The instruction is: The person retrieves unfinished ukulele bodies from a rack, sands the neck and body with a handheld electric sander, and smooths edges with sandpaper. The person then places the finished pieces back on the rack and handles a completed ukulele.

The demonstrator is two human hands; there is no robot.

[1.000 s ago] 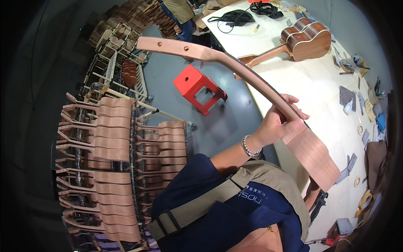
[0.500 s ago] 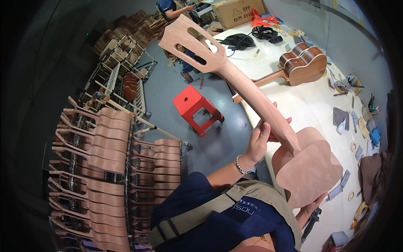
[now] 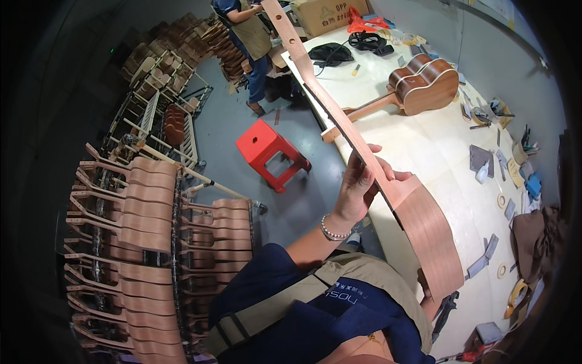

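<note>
An unfinished wooden ukulele is held up in front of me, turned edge-on so its side and the dark edge of its fingerboard show. My left hand is closed around the neck near where it joins the body, with a beaded bracelet on the wrist. At the lower end of the body, my right hand grips the rim; most of its fingers are hidden behind the wood. The headstock reaches toward the top edge of the view, with tuner holes along its side.
A finished ukulele lies on the white worktable among tapes and sanding pads. A red stool stands on the floor. Racks of unfinished ukuleles fill the left. Beyond, a person stands near a cardboard box.
The ukulele has been rotated from showing its flat back to showing its side, both hands staying on it. My view has shifted slightly, and the person beyond is more fully visible.
</note>
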